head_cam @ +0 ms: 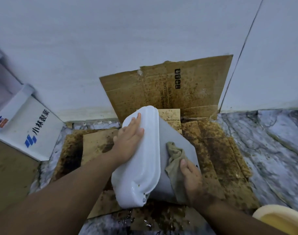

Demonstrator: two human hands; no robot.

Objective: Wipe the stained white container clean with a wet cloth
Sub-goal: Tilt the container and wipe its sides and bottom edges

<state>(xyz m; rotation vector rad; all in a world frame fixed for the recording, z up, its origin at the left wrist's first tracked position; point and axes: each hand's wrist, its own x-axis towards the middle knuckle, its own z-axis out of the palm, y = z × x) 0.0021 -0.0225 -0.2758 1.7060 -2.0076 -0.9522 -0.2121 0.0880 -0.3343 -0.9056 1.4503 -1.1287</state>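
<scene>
Head view, one frame.

Container (138, 160): white plastic, tilted on its side over stained cardboard (217, 150) laid flat on the floor. Its lidded top faces left and toward the camera; a few dark specks sit near the lid's lower rim. The grey-white side wall faces up and right.

Left hand (128, 141): laid flat on the lid, fingers (136, 121) stretched out and close together, palm pressing the upper half. Forearm comes in from the lower left.

Right hand (192, 177): pressed on the side wall over a cloth (174, 156), fingers closed down on it, thumb lying along the top. The cloth is olive-brown, bunched above the hand and trailing along the wall below it.

Cardboard panel (170, 89): a second piece, upright against the white wall (128, 39), just behind the container, heavily spotted brown.

White box (34, 128): blue logo and printed characters, leaning at the left, apart from the container with bare cardboard between.

Marble floor (271, 141): open to the right of the cardboard edge. A wet dark patch lies at the near edge, below the container.

Yellow basin (280, 219): rim only, at the lower right corner, near the right forearm.
</scene>
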